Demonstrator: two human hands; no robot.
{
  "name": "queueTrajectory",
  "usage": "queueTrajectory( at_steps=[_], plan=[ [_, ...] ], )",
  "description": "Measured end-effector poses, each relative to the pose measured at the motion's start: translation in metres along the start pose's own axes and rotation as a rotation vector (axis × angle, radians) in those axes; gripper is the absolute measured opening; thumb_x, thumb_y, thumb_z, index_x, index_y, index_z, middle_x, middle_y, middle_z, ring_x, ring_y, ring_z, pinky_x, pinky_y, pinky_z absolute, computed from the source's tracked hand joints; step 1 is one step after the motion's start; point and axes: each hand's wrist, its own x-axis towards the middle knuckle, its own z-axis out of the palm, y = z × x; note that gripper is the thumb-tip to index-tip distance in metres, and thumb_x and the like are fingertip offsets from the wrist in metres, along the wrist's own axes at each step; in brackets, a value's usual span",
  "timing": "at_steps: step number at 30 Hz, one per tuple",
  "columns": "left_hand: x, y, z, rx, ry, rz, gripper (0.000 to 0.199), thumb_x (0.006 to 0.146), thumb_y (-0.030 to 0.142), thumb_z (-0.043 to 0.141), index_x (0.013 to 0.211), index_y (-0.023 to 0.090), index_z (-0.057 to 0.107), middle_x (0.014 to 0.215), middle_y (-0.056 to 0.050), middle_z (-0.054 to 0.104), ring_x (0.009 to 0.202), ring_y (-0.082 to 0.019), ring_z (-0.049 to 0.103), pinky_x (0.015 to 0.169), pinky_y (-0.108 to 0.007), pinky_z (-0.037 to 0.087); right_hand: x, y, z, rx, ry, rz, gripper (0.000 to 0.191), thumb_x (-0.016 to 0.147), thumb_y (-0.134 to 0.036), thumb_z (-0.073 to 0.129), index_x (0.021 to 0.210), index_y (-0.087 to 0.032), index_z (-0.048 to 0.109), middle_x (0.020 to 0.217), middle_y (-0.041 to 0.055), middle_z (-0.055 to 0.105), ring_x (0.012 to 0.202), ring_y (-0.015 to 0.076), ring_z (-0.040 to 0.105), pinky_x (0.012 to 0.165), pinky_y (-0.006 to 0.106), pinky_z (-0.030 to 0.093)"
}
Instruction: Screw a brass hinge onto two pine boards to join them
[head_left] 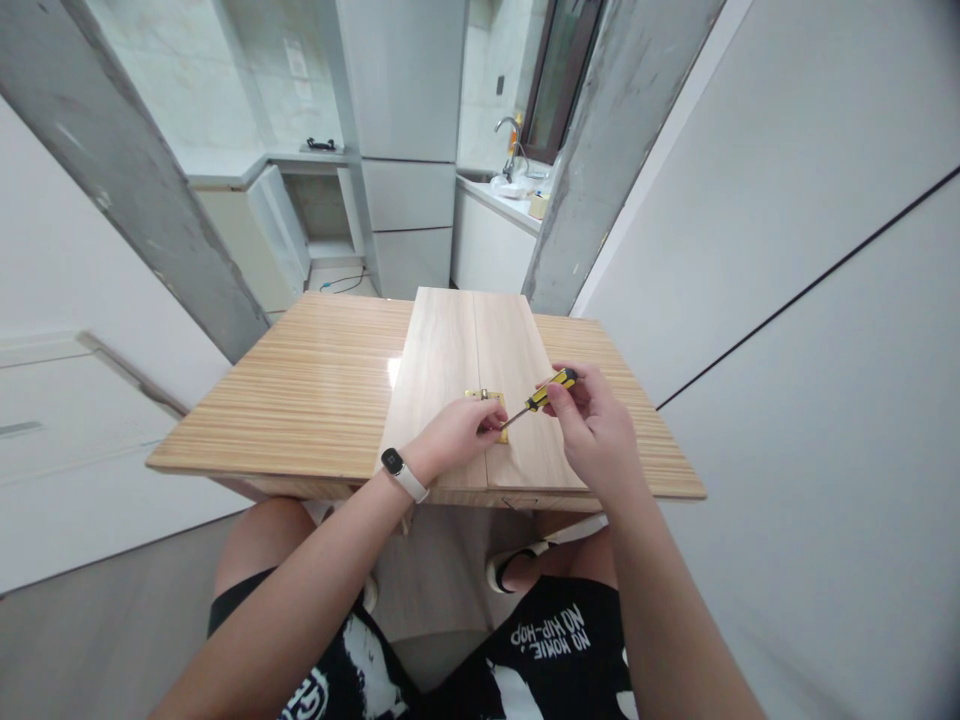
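Two pale wooden boards (pixel 442 350) lie side by side on the striped wooden table. A gold-coloured metal hinge (pixel 501 402) sits across the seam between them. My right hand (pixel 592 415) grips a yellow and black screwdriver (pixel 551 390), its shaft slanting down to the left onto the hinge. My left hand (pixel 469 435) rests over the hinge's near left part, its fingers pinched together around the screwdriver's tip. Whatever small piece those fingers hold is too small to make out.
The striped table (pixel 315 380) reaches out on both sides of the boards. Beyond it stand a grey fridge (pixel 409 190) and a sink counter with a faucet (pixel 511 145). White panels flank both sides. My knees are below the table's near edge.
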Motion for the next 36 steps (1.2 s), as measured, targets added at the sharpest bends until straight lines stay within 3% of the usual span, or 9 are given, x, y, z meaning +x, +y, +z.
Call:
queueTrajectory(
  at_steps=[4,8,13,18,23,26,28,32,36],
  plan=[
    [0.0,0.001,-0.001,0.003,0.0,0.013,0.019,0.086,0.005,0.065,0.098,0.019,0.069,0.094,-0.004,0.075,0.088,-0.019,0.071,0.082,-0.03,0.057,0.012,-0.008,-0.002,-0.086,-0.138,-0.041,0.04,0.105,-0.047,0.058,0.141,-0.029,0.06,0.109,0.008,0.077,0.098,0.0257,0.074,0.094,0.049,0.059],
    [-0.001,0.001,-0.001,0.012,0.003,0.007,0.018,0.086,0.005,0.065,0.098,0.019,0.068,0.094,-0.004,0.075,0.088,-0.019,0.071,0.082,-0.03,0.056,0.021,-0.011,0.004,0.03,-0.202,-0.055,0.04,0.106,-0.043,0.058,0.144,-0.032,0.057,0.114,0.0065,0.078,0.107,0.025,0.074,0.1,0.049,0.056],
    [0.0,0.0,-0.001,0.012,0.012,0.02,0.018,0.086,0.004,0.065,0.096,0.02,0.066,0.088,-0.002,0.073,0.085,-0.019,0.07,0.078,-0.029,0.053,0.025,-0.01,0.021,0.177,-0.142,-0.07,0.023,0.098,-0.043,0.071,0.116,-0.03,0.066,0.109,0.0046,0.077,0.104,0.0237,0.075,0.096,0.045,0.058],
    [0.0,-0.002,0.0,-0.037,0.011,0.018,0.014,0.087,0.005,0.065,0.09,0.019,0.065,0.086,-0.001,0.072,0.082,-0.018,0.069,0.076,-0.028,0.052,0.028,-0.016,0.04,0.438,-0.127,0.034,0.032,0.093,-0.045,0.078,0.1,-0.027,0.053,0.112,0.0039,0.076,0.092,0.0197,0.076,0.085,0.04,0.061],
    [0.0,-0.002,0.001,-0.01,0.021,0.029,0.012,0.087,0.006,0.068,0.088,0.018,0.066,0.088,-0.002,0.073,0.083,-0.018,0.069,0.076,-0.028,0.051,0.028,-0.018,0.051,0.535,-0.113,0.043,0.03,0.096,-0.048,0.074,0.108,-0.029,0.054,0.096,-0.001,0.074,0.073,0.0137,0.062,0.07,0.031,0.052],
    [0.0,0.0,0.001,0.01,0.022,0.028,0.013,0.087,0.006,0.067,0.086,0.018,0.065,0.087,-0.002,0.072,0.083,-0.018,0.068,0.075,-0.028,0.05,0.027,-0.018,0.05,0.599,-0.173,0.064,0.035,0.106,-0.058,0.053,0.122,-0.028,0.064,0.095,0.0018,0.071,0.075,0.0156,0.058,0.071,0.033,0.05],
    [0.0,0.001,0.0,0.017,0.015,0.032,0.013,0.087,0.006,0.066,0.086,0.018,0.065,0.087,-0.002,0.072,0.083,-0.018,0.068,0.075,-0.029,0.05,0.027,-0.018,0.048,0.651,-0.201,0.093,0.044,0.109,-0.06,0.043,0.121,-0.027,0.07,0.097,0.0036,0.071,0.078,0.0168,0.059,0.074,0.034,0.05],
    [-0.001,0.001,-0.001,0.033,0.021,0.048,0.015,0.086,0.004,0.065,0.089,0.019,0.066,0.09,-0.002,0.072,0.085,-0.018,0.067,0.077,-0.029,0.05,0.029,-0.017,0.047,0.598,-0.148,0.103,0.035,0.104,-0.057,0.057,0.101,-0.025,0.071,0.097,0.0035,0.073,0.085,0.0173,0.064,0.079,0.034,0.052],
    [-0.001,0.001,-0.001,0.055,0.021,0.053,0.015,0.087,0.004,0.064,0.086,0.019,0.065,0.086,-0.001,0.072,0.082,-0.018,0.066,0.074,-0.028,0.048,0.031,-0.016,0.05,0.62,-0.129,0.092,0.029,0.097,-0.052,0.072,0.097,-0.026,0.059,0.098,0.0008,0.075,0.078,0.0152,0.067,0.075,0.032,0.053]
  ],
)
